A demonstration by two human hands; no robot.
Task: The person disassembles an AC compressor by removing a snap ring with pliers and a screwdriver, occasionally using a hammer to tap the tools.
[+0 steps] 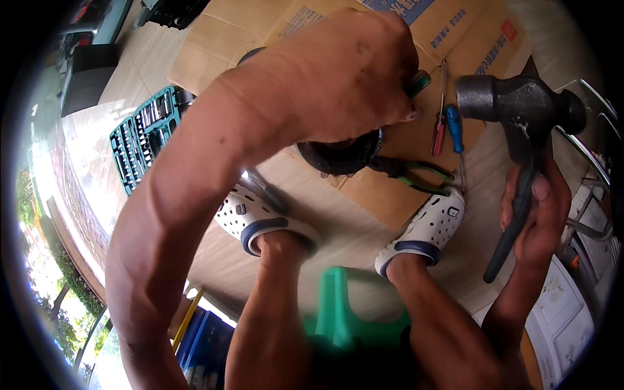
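Across a pale tiled floor (351,242) lies flattened brown cardboard (385,207) with blue print, and on it sits a black ring-shaped part (338,159), partly hidden beneath the left hand (354,75). That hand is clenched around a green-ended handle (419,82); the rest of the tool is out of sight. The right hand (545,211) grips a hammer (522,127) by its dark handle, head uppermost, to the right of the cardboard. Just beside the ring lie green-handled pliers (392,167), with a red screwdriver (439,134) and a blue screwdriver (454,130) near them. An open teal socket case (144,140) rests on the tiles at left. Two white clogs (437,221) stand on the floor, a green stool (335,299) behind them. Greenery (65,283) shows at the bright left edge; metal tubing (588,227) and a white panel (560,309) stand at right.
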